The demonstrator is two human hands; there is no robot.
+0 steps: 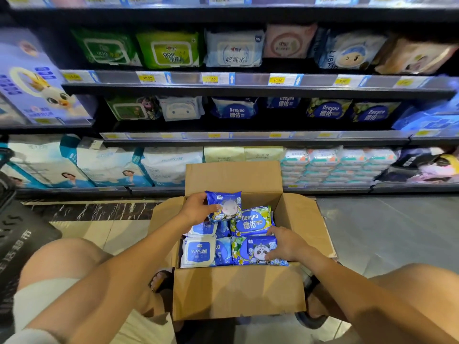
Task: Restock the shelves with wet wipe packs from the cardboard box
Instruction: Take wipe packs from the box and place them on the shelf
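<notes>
An open cardboard box (238, 291) stands on the floor between my knees, filled with several blue and white wet wipe packs. My left hand (197, 208) grips a blue pack with a pale round lid (224, 206), lifted above the others at the box's far side. My right hand (288, 243) rests on a blue panda-print pack (253, 250) lying at the box's near right; its fingers curl over that pack's edge. A Deeyeo pack (252, 220) lies between the two hands. The shelves (248, 91) rise just behind the box.
Shelf rows hold wipe packs and tissue bundles; Deeyeo packs (234, 110) sit on the middle row. A dark shopping basket (17, 234) stands at the left. My feet in sandals (159, 281) flank the box. Grey floor tiles (387, 227) lie to the right.
</notes>
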